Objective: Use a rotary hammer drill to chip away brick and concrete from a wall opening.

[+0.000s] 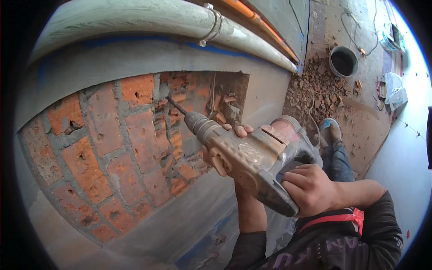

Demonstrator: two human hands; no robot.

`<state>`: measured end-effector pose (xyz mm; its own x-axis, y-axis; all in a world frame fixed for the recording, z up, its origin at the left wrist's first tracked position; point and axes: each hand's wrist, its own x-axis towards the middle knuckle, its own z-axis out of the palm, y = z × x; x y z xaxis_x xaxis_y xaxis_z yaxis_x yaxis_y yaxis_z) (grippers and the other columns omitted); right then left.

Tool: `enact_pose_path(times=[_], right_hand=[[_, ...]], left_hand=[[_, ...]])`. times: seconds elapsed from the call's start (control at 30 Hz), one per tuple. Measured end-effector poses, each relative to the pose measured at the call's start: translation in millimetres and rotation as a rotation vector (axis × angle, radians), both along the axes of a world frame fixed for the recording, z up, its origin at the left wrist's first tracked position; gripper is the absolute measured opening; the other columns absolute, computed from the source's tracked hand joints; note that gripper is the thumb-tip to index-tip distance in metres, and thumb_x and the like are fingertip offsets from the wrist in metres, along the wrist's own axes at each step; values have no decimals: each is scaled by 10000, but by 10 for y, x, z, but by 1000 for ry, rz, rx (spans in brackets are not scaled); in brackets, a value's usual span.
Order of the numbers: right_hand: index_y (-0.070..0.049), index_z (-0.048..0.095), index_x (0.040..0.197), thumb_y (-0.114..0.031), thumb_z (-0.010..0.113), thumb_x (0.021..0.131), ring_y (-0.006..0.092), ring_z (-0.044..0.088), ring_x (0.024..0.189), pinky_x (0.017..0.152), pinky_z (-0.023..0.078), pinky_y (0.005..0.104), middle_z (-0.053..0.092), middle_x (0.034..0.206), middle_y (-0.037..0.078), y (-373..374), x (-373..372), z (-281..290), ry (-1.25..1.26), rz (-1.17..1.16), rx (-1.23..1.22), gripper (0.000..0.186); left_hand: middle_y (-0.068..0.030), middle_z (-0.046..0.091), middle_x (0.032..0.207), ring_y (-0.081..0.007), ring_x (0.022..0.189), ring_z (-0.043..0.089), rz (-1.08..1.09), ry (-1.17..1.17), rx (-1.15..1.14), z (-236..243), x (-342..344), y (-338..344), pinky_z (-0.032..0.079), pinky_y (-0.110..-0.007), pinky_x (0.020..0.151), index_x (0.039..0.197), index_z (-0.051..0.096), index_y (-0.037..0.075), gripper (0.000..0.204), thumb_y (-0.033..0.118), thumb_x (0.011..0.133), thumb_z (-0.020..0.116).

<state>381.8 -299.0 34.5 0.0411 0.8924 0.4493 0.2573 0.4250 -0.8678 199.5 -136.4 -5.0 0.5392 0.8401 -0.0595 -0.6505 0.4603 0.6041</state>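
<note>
A dusty rotary hammer (245,155) lies across the middle of the view, its nose aimed up and left at exposed brickwork (103,119). My left hand (241,131) is wrapped around its front body, fingers curling over the top; most of the palm is hidden behind the tool. At the rear, my right hand (310,190) is closed around the handle. The thin dark bit (177,105) reaches into the broken edge of the bricks, close to a mortar joint; whether its tip touches is unclear. Several bricks carry small pits.
Grey plaster (265,96) borders the brick recess, where thin wires (213,92) hang. Along the wall run a thick pale pipe (135,18) with a clamp and an orange pipe (265,27). Brick rubble (321,87), a black bucket (343,61) and a cable (375,27) lie on the floor near my shoe (330,123).
</note>
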Motion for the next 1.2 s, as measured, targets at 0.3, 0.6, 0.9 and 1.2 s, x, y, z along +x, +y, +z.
enact_pose_path(times=[0.3,0.6,0.9,1.2], right_hand=[[10,704,829,-191,804,747,425,748,745,698,597,532,724,784,242,438,573,1004,-69,-24,-152,240],[14,787,784,-193,821,751,440,785,773,733,648,509,770,814,257,484,399,1388,-317,3,-221,213],[-21,709,1035,-131,820,781,448,737,874,782,598,515,735,950,203,-106,-284,-743,226,-163,-88,298],[-14,674,959,-89,824,768,464,688,802,704,564,497,656,875,208,-143,-510,-1289,367,-188,-5,254]], left_hand=[[-198,632,1392,-349,1460,513,-92,-81,-31,438,367,301,375,-551,1295,1511,539,9,812,701,1087,528],[-128,624,1449,-292,1448,546,-27,8,58,734,459,368,386,-552,1282,1402,603,75,524,523,1155,489],[-173,741,1100,-358,1110,712,88,372,17,-25,113,71,576,-521,1044,1214,682,91,669,701,1063,449],[-143,707,1024,-349,994,693,159,468,53,-300,64,-42,566,-540,967,1180,666,106,654,698,1045,423]])
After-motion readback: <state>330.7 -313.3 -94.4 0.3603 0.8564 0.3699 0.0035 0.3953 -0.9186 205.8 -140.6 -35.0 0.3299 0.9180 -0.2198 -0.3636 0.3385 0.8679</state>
